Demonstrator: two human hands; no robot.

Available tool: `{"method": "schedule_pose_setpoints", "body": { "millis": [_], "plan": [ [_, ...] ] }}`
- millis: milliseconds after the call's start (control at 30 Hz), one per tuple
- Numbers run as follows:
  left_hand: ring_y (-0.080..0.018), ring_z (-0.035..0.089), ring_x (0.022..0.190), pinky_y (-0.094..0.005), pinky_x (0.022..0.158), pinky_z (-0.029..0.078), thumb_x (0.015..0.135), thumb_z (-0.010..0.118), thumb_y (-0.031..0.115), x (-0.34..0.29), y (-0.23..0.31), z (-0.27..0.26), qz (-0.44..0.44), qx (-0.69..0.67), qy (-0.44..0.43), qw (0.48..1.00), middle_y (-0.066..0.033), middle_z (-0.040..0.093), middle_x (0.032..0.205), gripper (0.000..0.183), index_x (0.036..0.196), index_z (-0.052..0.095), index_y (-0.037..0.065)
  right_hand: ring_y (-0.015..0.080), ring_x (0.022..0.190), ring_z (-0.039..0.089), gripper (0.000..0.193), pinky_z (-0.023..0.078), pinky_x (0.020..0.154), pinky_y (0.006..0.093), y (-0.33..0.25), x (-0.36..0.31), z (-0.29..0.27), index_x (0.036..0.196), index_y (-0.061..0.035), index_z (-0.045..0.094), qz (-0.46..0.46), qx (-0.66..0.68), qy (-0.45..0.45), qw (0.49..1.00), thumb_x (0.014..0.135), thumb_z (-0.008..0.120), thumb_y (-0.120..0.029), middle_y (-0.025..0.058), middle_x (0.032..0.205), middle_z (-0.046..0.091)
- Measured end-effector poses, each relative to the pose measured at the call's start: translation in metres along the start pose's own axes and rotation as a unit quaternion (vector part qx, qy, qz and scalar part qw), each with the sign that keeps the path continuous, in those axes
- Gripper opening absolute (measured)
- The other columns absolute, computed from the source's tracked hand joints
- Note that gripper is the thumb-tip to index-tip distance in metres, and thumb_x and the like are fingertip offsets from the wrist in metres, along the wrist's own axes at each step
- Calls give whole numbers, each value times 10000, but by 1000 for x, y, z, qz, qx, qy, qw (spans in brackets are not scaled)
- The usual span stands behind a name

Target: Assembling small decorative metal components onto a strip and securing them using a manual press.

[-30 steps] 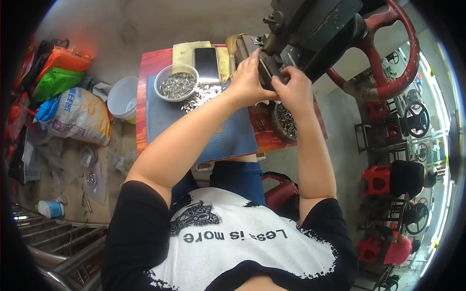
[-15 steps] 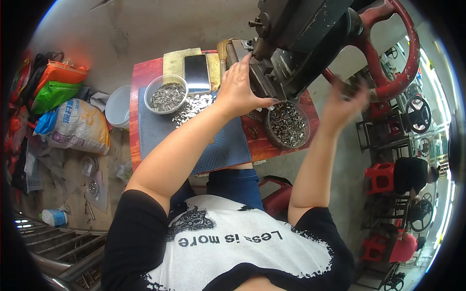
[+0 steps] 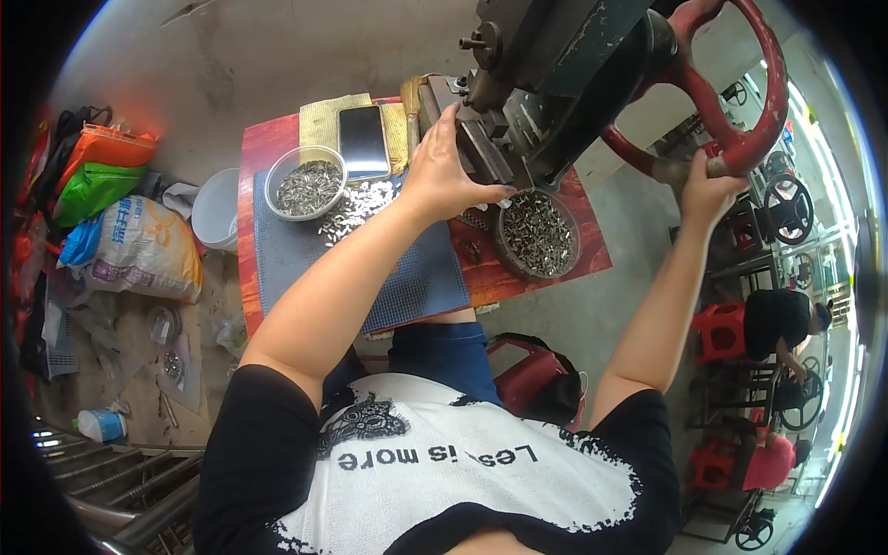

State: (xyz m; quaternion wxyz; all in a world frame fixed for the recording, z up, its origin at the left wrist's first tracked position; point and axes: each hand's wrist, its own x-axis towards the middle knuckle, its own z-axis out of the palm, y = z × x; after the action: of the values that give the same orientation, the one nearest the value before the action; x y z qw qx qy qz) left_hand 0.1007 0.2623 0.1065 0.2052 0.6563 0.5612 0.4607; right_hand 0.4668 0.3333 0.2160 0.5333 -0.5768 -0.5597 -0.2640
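Far left there's a white, blue and yellow printed sack [image 3: 139, 245] slumped on the floor, then a white plastic bucket [image 3: 211, 211] right beside the table [image 3: 261, 141], which has a red patterned top and a blue textured mat [image 3: 398, 294] on it. On the mat sits a clear round plastic bowl [image 3: 294, 155] of slim silver metal pieces [image 3: 309, 190], with a scatter of small white pieces [image 3: 353, 211] beside it and a dark-screened phone [image 3: 363, 137] just behind. Next up, the left hand [image 3: 440, 180]: spread wide, thumb well away from the fingers, up at the dark metal block [image 3: 487, 151] under a big dark metal press [image 3: 587, 46]. Can't tell if anything small is under the fingertips, tbh. A clear round plastic tub [image 3: 535, 275] of short metal bits [image 3: 539, 233] stands just in front of the press. Over on the right, the right hand [image 3: 709, 192] is wrapped around the lower rim of the chunky red metal wheel [image 3: 740, 148].
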Motion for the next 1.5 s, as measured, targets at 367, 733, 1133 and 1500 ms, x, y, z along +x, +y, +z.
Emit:
{"method": "schedule_pose_setpoints", "body": {
  "millis": [367, 733, 1133, 1500],
  "plan": [
    [-372, 411, 1358, -425, 1167, 276, 543, 909, 482, 7, -5, 0, -7, 42, -3, 999, -266, 461, 1412, 1297, 1502, 227, -63, 475, 1062, 633, 649, 486, 932, 469, -33, 120, -50, 1208, 87, 415, 5, -105, -163, 981, 811, 707, -335, 334, 1098, 637],
    [-388, 404, 1347, -450, 1149, 313, 539, 919, 461, 3, -3, 2, 19, 54, 21, 998, -253, 457, 1406, 1260, 1488, 267, -50, 461, 1041, 635, 656, 489, 923, 485, -19, 42, -32, 1205, 93, 361, 12, -59, -50, 997, 807, 737, -268, 320, 1105, 612],
    [-367, 394, 1370, -461, 1193, 182, 542, 906, 506, 1, -7, 4, 21, 49, 26, 998, -268, 464, 1396, 1276, 1466, 266, -100, 361, 1118, 545, 648, 424, 967, 471, -72, -74, 3, 1286, 96, 458, -83, -22, 148, 985, 837, 782, -240, 247, 1228, 545],
    [-385, 418, 1337, -464, 1164, 241, 517, 913, 509, 2, -13, 8, 43, 27, 37, 998, -264, 481, 1373, 1300, 1465, 258, -93, 311, 984, 596, 160, 438, 851, 448, -140, -126, 66, 950, -41, 697, -217, 200, -382, 876, 823, 663, -132, 97, 953, 666]
  ]
}}
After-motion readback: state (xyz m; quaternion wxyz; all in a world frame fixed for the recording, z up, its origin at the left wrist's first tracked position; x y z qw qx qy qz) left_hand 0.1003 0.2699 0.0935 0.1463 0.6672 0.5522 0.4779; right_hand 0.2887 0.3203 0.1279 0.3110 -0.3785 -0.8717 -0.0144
